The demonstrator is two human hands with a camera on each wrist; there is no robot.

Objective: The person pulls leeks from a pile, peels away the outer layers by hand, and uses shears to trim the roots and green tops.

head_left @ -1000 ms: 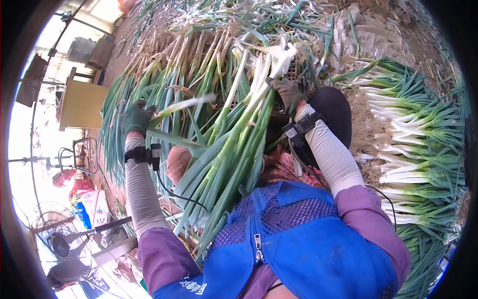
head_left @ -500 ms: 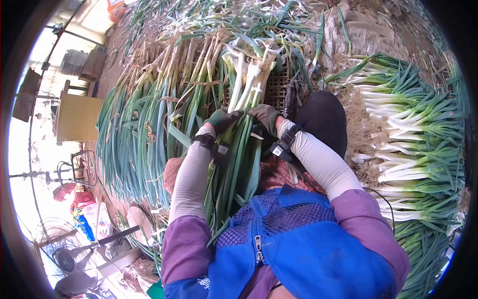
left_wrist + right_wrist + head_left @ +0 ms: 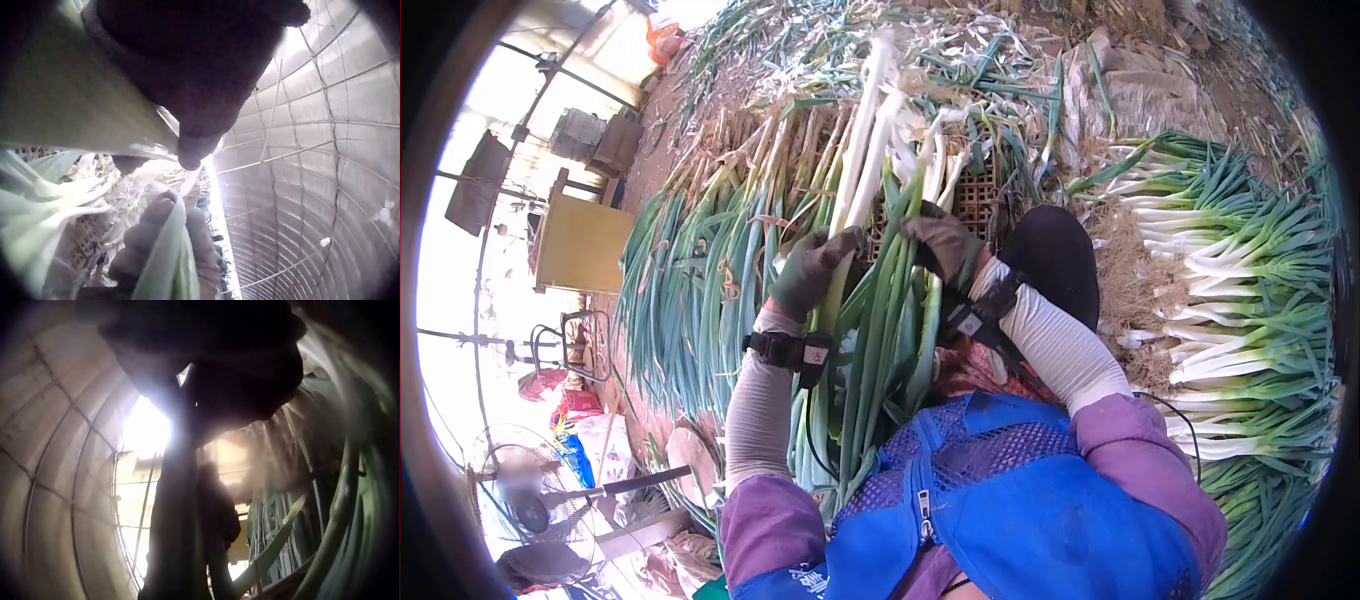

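In the head view my gloved left hand [image 3: 810, 268] grips a couple of long green onions [image 3: 862, 160], white ends pointing away from me and green tops hanging toward my lap. My gloved right hand [image 3: 948, 245], close beside it, pinches a green onion leaf [image 3: 908, 215]. Other green onions lie under both hands, over a brown lattice crate [image 3: 975, 195]. From the left wrist, the right hand [image 3: 156, 240] shows with the leaf [image 3: 164, 253] between its fingers. The right wrist view is dark; a leaf [image 3: 178, 519] runs down from the right hand [image 3: 212, 369].
Untrimmed green onions [image 3: 700, 290] lie in a thick row at left. Cleaned ones [image 3: 1210, 270] with white stems are stacked at right, roots toward me. Leaf scraps [image 3: 800, 50] cover the ground ahead. A fan [image 3: 525, 490] stands at lower left, and my dark-clad knee [image 3: 1050, 260] is beside the right hand.
The left hand first swung in from the left, where it held a stripped-off piece, to the bundle. Now it lifts a couple of stalks leftward, while the right hand draws a leaf away from them.
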